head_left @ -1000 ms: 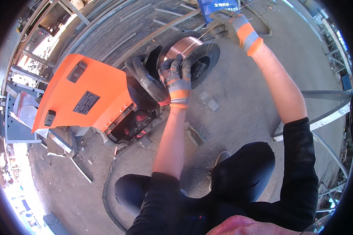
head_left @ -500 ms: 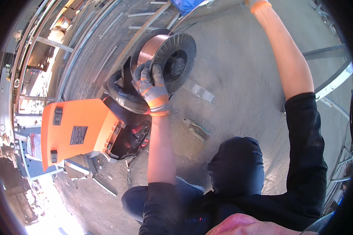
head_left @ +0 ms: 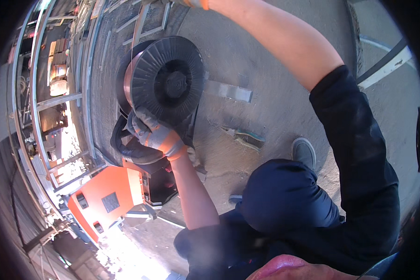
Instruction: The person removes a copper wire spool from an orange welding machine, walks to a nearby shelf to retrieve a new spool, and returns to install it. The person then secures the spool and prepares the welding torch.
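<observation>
A large spool with black ribbed flanges carries copper-coloured wire, part of which shows between the flanges. My left hand, in a grey and orange glove, is at the spool's lower rim with its fingers bent and pressed against the flange. A thin strand rises from the spool toward the top edge. Up there my right hand, also gloved, is mostly cut off, so its grip cannot be made out. Below the spool is an orange machine case with a dark open compartment.
Metal frames and rails line the left side. On the floor lie a flat metal bar and a green-edged piece. A curved metal piece stands at the right. My shoe shows beside my knee.
My right hand has swung from the upper right toward the top middle. The spool now shows its side more fully. My left hand has shifted lower left along its rim, as the view has turned too.
</observation>
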Demonstrator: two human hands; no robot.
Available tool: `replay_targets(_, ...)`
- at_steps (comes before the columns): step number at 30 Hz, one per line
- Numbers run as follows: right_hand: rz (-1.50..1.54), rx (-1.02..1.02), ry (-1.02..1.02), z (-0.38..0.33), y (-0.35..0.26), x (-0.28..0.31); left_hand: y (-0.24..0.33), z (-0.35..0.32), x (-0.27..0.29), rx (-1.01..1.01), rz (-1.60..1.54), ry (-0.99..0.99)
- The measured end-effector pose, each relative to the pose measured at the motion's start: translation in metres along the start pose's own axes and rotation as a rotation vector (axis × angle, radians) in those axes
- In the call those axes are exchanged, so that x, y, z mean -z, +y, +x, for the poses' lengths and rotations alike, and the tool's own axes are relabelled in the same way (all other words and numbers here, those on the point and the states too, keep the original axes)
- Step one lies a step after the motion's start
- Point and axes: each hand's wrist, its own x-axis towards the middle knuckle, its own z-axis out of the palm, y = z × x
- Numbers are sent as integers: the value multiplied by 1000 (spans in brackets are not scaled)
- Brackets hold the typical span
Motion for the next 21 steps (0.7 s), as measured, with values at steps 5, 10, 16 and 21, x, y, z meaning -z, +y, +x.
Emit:
replay_targets(5,241,0,-6,-5,74,20,-21,-12,-1,-293,544,-20)
replay_targets(10,-624,683,115,-58,113,-1,-17,-16,-1,-169,551,-20)
replay_targets(16,-1050,28,585,-154,127,-55,0,-20,3,-143,589,-26)
replay_targets(21,-1,-370,996,-130,110,-79,5,-36,-5,227,222,-18)
